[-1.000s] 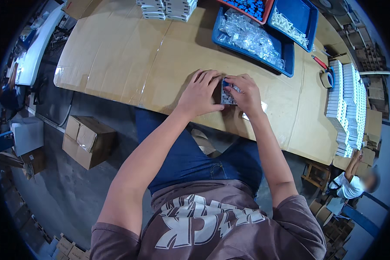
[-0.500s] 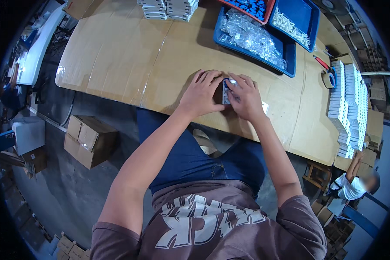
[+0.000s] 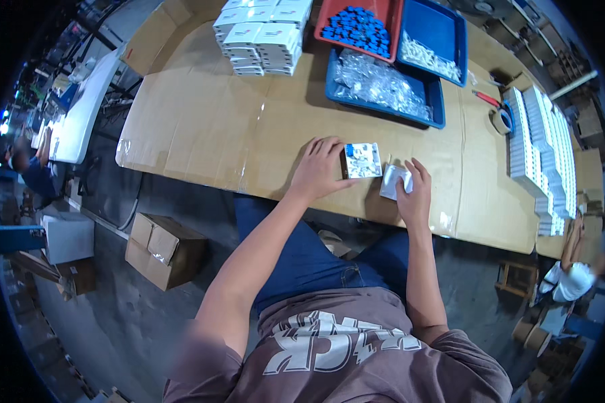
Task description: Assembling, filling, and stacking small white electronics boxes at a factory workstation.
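A small square box (image 3: 363,161) lies on the cardboard-covered table in front of me, its top uncovered. Inside it are white pieces, clear wrapping and a bit of blue. My left hand (image 3: 318,172) curls round the box's left side, fingers at the far corner and thumb along the near edge. To the right of the box, my right hand (image 3: 417,195) has its thumb and fingers on a white folded paper (image 3: 390,182), which lies low over the table and is partly covered by the thumb.
Beyond my hands stand a blue tray (image 3: 383,111) of clear bags, a red tray (image 3: 320,30) of blue parts and another blue tray (image 3: 433,27) of white pieces. White boxes (image 3: 262,37) are stacked at the back. Tape (image 3: 501,121) and more stacked boxes (image 3: 534,141) sit right.
My right hand has drawn away from the box to the right, onto the white paper. The box's contents now show. My left hand stays at the box, and the whole view has shifted.
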The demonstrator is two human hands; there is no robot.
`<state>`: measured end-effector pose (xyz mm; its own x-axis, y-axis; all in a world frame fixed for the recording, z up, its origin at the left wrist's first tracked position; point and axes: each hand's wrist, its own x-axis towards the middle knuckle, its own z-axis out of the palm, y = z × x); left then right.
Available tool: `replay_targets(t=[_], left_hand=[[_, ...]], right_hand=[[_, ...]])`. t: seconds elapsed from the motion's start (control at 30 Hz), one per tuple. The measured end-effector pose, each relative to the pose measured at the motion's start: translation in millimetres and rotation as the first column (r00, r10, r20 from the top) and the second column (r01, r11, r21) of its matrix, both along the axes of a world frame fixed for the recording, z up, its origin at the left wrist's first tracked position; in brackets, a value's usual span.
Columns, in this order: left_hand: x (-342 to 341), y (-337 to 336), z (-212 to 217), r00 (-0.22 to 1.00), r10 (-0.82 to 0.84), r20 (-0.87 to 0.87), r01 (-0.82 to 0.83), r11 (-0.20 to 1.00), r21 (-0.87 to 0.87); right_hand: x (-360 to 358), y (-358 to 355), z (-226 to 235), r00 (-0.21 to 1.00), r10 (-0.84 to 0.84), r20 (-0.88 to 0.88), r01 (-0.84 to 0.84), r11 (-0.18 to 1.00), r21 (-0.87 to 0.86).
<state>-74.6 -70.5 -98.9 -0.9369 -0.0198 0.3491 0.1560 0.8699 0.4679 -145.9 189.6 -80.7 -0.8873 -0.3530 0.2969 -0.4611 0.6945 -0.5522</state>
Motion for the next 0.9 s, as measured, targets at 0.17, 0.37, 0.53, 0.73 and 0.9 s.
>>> replay_targets(t=[0.17, 0.37, 0.53, 0.73, 0.9], left_hand=[[-1.4, 1.2, 3.6, 1.0, -0.008, -0.004, 0.008, 1.0, -0.018], [1.6, 6.3, 0.1, 0.996, 0.075, 0.04, -0.073, 0.996, -0.042], [12.1, 12.7, 4.3, 0.994, 0.108, 0.011, -0.108, 0.972, 0.206], [18.1, 35.3, 1.5, 0.979, 0.143, -0.145, 0.078, 0.396, 0.915], [33.2, 66.1, 48.7, 0.993, 0.043, -0.107, 0.115, -0.462, 0.879]], right_hand=[[20.8, 18.2, 10.5, 0.96, -0.263, 0.096, 0.236, 0.944, 0.229], [23.9, 17.8, 11.9, 0.903, -0.359, 0.235, 0.316, 0.927, 0.204], [11.1, 27.4, -8.7, 0.869, -0.25, 0.427, 0.301, 0.952, -0.055], [18.7, 27.7, -16.1, 0.928, 0.095, 0.36, 0.174, 0.744, -0.645], [20.6, 45.9, 38.9, 0.792, 0.269, 0.549, 0.489, 0.26, -0.833]])
